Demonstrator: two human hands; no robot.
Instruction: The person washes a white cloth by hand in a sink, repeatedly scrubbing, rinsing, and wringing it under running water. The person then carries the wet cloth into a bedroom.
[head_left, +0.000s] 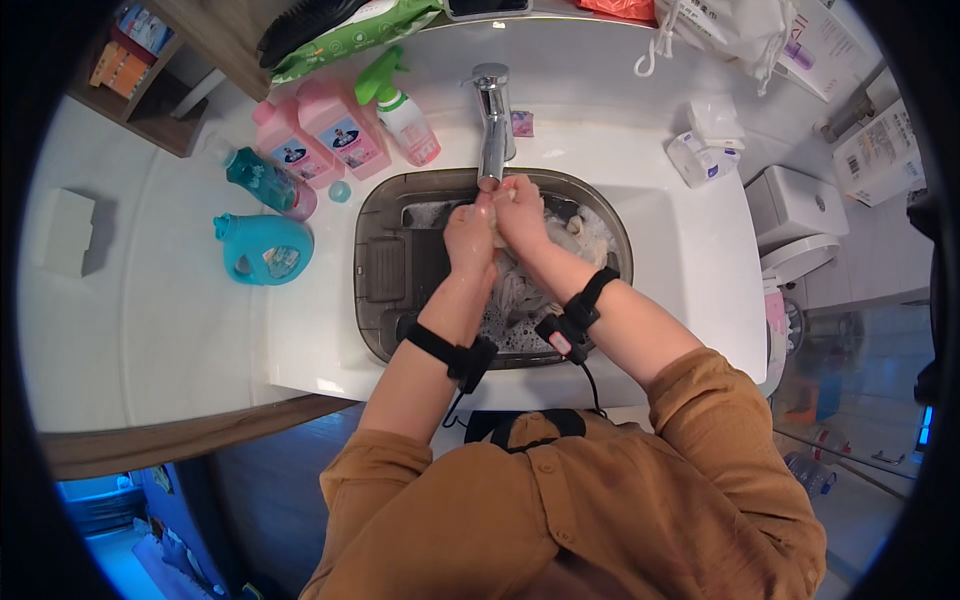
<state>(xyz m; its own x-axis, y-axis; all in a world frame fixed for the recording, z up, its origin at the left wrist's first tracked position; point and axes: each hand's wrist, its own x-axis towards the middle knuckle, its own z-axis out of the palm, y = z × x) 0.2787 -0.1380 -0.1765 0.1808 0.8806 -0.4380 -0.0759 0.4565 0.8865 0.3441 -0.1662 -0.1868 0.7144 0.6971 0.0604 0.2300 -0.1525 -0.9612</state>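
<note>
My left hand (470, 236) and my right hand (520, 216) are close together just below the spout of a chrome faucet (493, 135). Pinched between them is a pale wet cloth (498, 237), mostly hidden by my fingers. Both hands are over a translucent grey plastic washbasin (384, 319) set in the white sink. Soapy water with foam (514, 341) fills its right part, where more light-coloured wet fabric (525, 289) lies. A ribbed washboard panel (385, 268) shows at the basin's left side.
Left of the basin stand a blue detergent jug (268, 249), a teal-and-pink bottle (271, 184), two pink bottles (345, 131) and a green-topped spray bottle (401, 112). A tissue pack (703, 157) sits on the sink's right ledge (724, 247). A toilet (799, 214) is beyond.
</note>
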